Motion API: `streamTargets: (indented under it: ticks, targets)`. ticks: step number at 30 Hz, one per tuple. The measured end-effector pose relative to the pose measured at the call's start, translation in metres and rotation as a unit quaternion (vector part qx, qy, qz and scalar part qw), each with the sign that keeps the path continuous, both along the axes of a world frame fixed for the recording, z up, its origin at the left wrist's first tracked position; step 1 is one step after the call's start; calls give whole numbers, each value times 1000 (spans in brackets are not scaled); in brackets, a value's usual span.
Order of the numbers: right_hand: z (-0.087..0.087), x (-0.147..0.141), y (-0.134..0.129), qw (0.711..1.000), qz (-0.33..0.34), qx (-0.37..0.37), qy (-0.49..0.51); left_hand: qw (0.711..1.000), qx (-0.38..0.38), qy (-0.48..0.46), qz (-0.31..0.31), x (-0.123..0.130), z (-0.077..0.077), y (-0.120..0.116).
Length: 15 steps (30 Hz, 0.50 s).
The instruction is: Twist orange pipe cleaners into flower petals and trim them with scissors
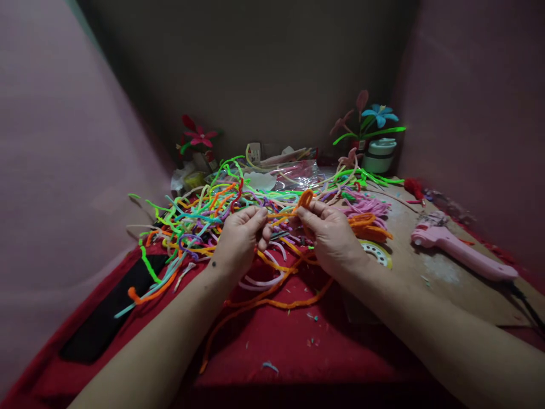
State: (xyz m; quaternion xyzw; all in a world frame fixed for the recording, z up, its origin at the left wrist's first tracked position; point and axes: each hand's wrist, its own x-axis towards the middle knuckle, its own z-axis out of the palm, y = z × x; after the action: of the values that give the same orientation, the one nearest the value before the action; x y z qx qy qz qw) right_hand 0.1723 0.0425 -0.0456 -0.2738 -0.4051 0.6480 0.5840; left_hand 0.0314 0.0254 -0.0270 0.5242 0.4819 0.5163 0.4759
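Between my hands an orange pipe cleaner (305, 199) is stretched, its right end bent into a narrow loop. My left hand (244, 233) pinches the straight stretch with thumb and finger. Thumb and forefinger of my right hand (330, 230) are closed at the base of the loop, which sticks up above them. Long orange pipe cleaners (272, 302) trail over the red cloth below both hands. Behind my left hand spreads a tangled heap of pipe cleaners (200, 210) in many colours. Right of my right hand lie folded orange pieces (368, 226) and a pink bundle (372, 207).
A pink glue gun (466, 250) with a black cord lies on the brown board (438, 272) at right, near a tape roll (377, 253). A dark flat slab (110, 312) lies at left. Pipe-cleaner flowers (380, 115) and a lidded pot (380, 156) stand at the back.
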Motion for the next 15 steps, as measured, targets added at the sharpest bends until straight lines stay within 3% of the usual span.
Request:
streamTargets:
  ticks: [3, 10, 15]
  targets:
    - [1, -1, 0, 997, 39, -32, 52, 998, -19, -50, -31, 4, -7, 3]
    - [3, -3, -8, 987, 123, -55, 87, 993, -6, -5, -120, 21, -5, -8]
    - [2, -1, -7, 991, 123, -37, 42, 972, -124, -122, -156, 19, -10, -9]
